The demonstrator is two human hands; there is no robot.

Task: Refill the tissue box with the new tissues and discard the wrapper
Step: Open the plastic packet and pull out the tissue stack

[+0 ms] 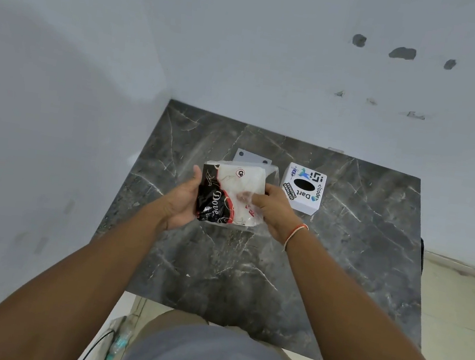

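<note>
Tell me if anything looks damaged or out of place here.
On the table nothing stands out. The wall behind it is damaged: three dark holes and smaller chips below them.

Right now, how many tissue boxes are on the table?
1. The white tissue box stands on the marble table, right of the tissue pack held in both hands. Nothing suggests another hidden one.

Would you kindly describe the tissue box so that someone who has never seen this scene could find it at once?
Start at the dark marble table in the corner of the white walls. Near its back edge, just right of the right hand, stands the tissue box. It alone is a white cube with stickers and a black oval opening on top.
</note>
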